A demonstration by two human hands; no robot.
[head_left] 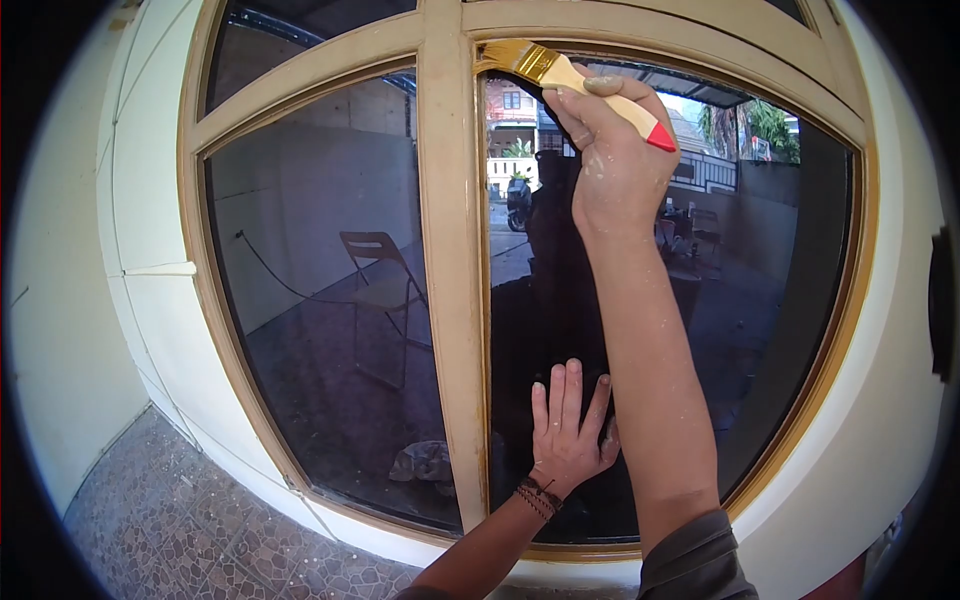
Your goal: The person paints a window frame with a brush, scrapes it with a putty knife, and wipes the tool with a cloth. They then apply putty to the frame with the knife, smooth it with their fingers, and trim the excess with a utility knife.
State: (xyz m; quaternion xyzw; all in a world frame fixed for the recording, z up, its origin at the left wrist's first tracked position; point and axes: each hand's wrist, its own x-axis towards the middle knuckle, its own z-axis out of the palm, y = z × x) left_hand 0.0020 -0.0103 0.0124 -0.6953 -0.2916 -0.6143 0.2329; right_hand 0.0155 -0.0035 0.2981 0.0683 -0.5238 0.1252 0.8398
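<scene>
My right hand (pixel 625 150) is raised to the top of the right window pane, its fingers closed round the pale wooden handle of a paintbrush (pixel 590 88). The handle ends in a red tip, and a gold ferrule carries the yellowish bristles. Those bristles meet the upper left corner of the beige window frame (pixel 450 200), where the upright and crossbar join. Lower down, my left hand (pixel 570 425) lies flat on the dark glass (pixel 540 320) with its fingers spread, holding nothing. A dark braided bracelet circles that wrist.
A second pane (pixel 310 230) fills the left side, with a folding chair (pixel 385 270) showing in it. White wall (pixel 150 230) borders the frame on the left. Below is a stone-patterned tiled floor (pixel 230 530). The right pane reflects a street, a motorbike and a railing.
</scene>
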